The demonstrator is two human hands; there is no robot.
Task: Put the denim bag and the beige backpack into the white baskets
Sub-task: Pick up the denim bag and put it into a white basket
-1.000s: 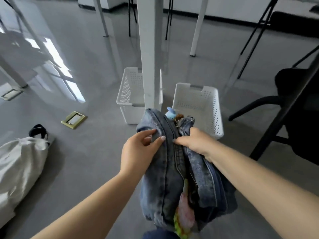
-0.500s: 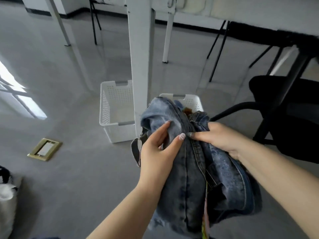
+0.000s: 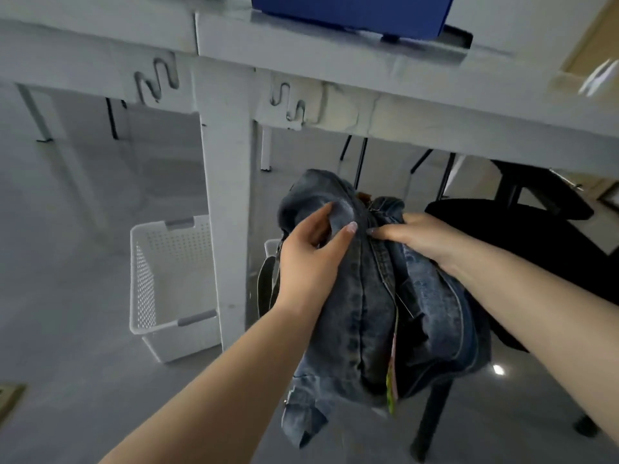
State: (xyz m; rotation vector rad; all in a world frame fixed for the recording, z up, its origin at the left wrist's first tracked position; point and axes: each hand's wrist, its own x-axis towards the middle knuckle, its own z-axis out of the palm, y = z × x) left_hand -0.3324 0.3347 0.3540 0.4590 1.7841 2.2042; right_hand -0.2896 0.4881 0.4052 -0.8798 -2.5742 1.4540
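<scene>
both hands, left hand [image 3: 311, 259] and right hand [image 3: 415, 239], gripped the denim bag [image 3: 375, 296] bunched, probably to fit the second white basket [image 3: 272, 246], mostly hidden.

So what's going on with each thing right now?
Denim bag: held up off the floor, bunched.
Left hand: gripping the bag's top.
Right hand: gripping the bag's top.
White basket: on the floor, empty as far as visible.
Second basket: mostly hidden behind the bag.
</scene>
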